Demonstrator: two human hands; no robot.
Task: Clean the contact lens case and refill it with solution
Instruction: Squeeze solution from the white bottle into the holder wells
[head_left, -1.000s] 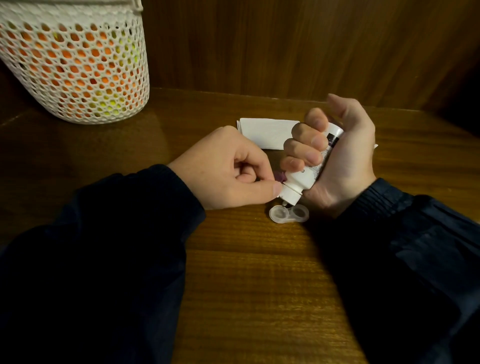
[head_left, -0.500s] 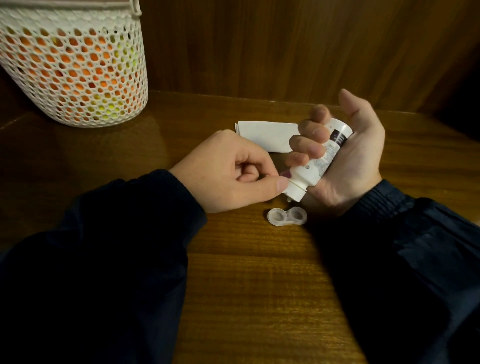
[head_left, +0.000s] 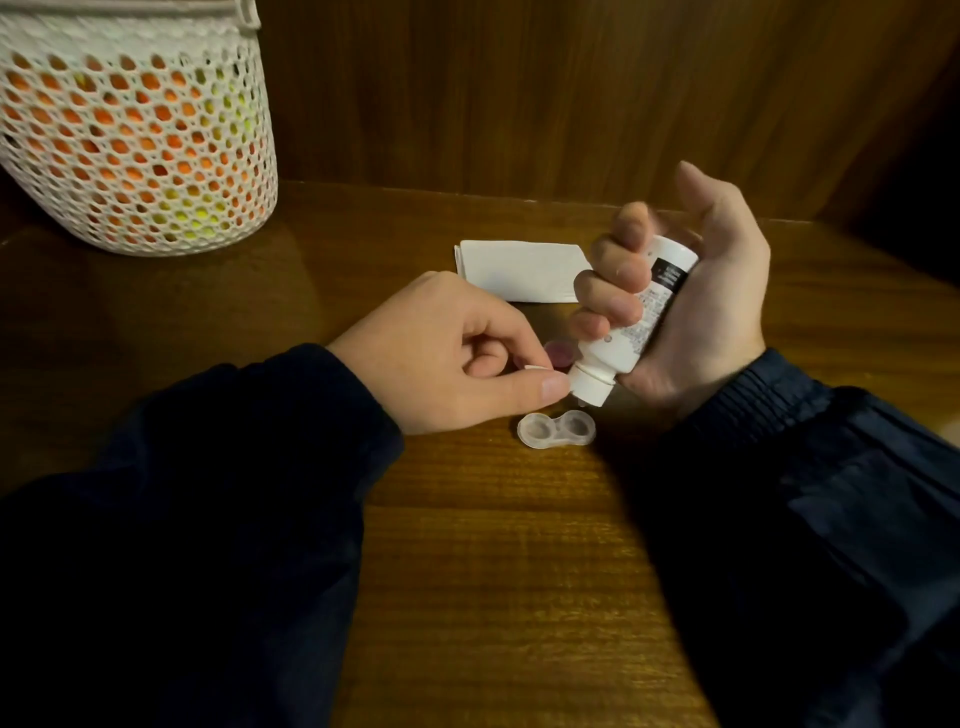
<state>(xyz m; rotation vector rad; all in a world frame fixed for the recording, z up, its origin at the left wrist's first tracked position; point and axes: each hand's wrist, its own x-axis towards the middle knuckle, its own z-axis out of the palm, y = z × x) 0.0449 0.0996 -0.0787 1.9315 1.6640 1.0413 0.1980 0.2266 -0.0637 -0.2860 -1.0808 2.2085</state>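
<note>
Currently the right hand (head_left: 691, 312) grips an inverted white plastic bottle (head_left: 631, 322), nozzle just above the translucent twin-well lens case (head_left: 556, 429) on the wooden table (head_left: 493, 571). Left hand (head_left: 447, 353) fingers curl, possibly pinching a small cap.

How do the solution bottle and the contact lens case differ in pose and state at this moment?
The solution bottle is gripped in the right hand, held off the table; the contact lens case lies flat on the wooden table, touched by neither hand. The bottle is tilted, nozzle pointing down toward the case; the case faces up with both wells uncapped. The bottle is opaque white with a dark label; the case is translucent. Both are plastic.
</note>
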